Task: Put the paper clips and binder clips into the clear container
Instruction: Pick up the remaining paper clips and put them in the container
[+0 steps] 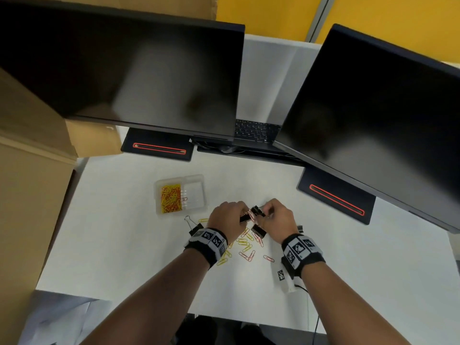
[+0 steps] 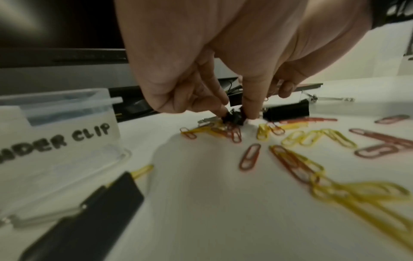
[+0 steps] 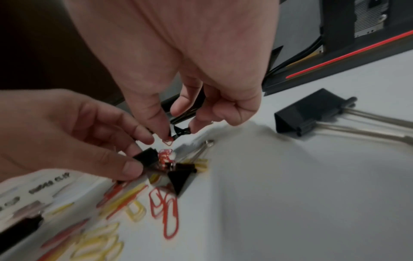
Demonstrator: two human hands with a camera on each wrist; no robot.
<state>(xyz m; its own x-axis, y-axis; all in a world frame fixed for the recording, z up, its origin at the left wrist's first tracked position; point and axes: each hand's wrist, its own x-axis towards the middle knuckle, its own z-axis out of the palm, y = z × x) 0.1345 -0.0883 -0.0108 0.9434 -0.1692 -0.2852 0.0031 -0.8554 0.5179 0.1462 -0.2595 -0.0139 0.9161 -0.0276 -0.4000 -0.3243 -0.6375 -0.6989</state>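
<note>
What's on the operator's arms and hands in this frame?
Bare forearms, no sleeves or gloves. Each wrist carries a black band ringed with white tiles printed with black square fiducial markers: left wristband, right wristband. A thin black cable trails from the right one.

White table (image 1: 348,257) bears clear container (image 1: 181,193), loose paper clips (image 1: 245,247), binder clips (image 1: 257,231), monitor bases (image 1: 158,147)

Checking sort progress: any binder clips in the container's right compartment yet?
No. The clear container's right compartment holds no black binder clips; paper clips fill the left one.
</note>
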